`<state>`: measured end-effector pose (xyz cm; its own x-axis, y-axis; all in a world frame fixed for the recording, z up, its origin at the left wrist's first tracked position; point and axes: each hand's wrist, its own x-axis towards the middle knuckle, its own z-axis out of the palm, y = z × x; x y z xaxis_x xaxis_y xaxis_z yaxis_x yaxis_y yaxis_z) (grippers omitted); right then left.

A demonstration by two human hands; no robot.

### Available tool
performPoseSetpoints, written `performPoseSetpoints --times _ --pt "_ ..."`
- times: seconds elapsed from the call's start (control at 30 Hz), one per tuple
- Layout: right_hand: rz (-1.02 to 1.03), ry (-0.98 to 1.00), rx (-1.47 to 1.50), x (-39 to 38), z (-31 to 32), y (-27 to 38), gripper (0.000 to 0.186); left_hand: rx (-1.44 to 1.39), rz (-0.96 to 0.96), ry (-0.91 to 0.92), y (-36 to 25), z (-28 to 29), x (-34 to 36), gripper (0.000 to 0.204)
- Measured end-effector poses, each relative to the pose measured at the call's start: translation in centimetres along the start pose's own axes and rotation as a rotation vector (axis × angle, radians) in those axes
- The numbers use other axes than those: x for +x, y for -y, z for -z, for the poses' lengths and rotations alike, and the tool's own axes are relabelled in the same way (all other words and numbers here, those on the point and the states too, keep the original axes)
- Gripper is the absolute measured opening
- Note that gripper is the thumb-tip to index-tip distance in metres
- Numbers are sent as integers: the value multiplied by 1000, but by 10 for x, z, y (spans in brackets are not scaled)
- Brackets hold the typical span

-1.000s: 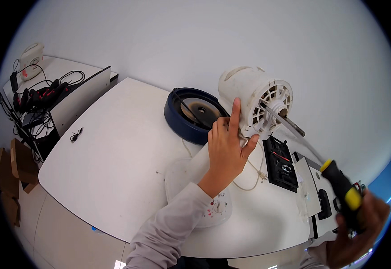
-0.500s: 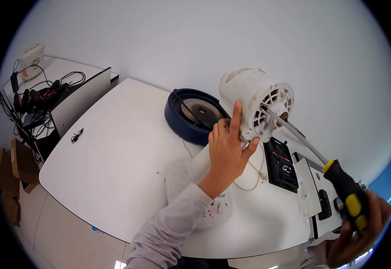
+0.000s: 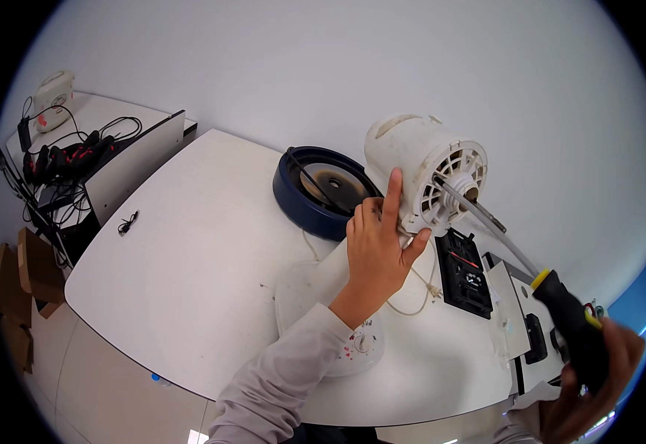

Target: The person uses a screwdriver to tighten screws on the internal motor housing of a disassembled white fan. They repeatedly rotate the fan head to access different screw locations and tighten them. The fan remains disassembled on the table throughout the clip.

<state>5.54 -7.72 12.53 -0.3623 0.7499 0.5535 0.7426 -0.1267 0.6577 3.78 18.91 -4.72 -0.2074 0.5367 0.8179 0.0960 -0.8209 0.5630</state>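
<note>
A white electric fan stands on the table, its motor housing point(image 3: 401, 148) bare, with a slotted round front facing right. My left hand point(image 3: 377, 255) is closed around the fan just under the housing, the index finger along its side and the thumb at its lower rim. My right hand point(image 3: 610, 374), at the lower right, grips a black and yellow screwdriver point(image 3: 563, 302). Its long shaft slants up to the slotted front, with the tip at or in an opening near the hub. The fan's base point(image 3: 360, 362), partly behind my left forearm, has a dial and small red prints.
Behind my left hand lies a dark blue round dish-like part point(image 3: 293, 200) with a black stick across it. A black tool case point(image 3: 460, 285) and the pale power cord point(image 3: 412, 312) lie right of the fan. A small black cable point(image 3: 127, 223) rests on the white table point(image 3: 182, 296) at left.
The screwdriver handle has turned about its length, its yellow patches now mostly out of sight. The fan's housing and my left hand have shifted very slightly right.
</note>
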Motion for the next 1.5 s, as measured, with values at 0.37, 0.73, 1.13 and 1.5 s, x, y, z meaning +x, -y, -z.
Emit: performPoseSetpoints --times 0.37,0.73,1.13,1.5 --pt "230 -224 424 3 -21 -11 59 -27 -7 -21 -1 -5 0 76" --pt "-166 -129 267 -7 -18 -5 46 39 -106 -30 3 0 3 80" --pt "-193 -118 11 -22 -13 -3 45 13 -69 -4 0 -2 3 81" --pt "-321 -185 128 -34 -27 1 64 -17 -58 -43 2 -2 3 78"
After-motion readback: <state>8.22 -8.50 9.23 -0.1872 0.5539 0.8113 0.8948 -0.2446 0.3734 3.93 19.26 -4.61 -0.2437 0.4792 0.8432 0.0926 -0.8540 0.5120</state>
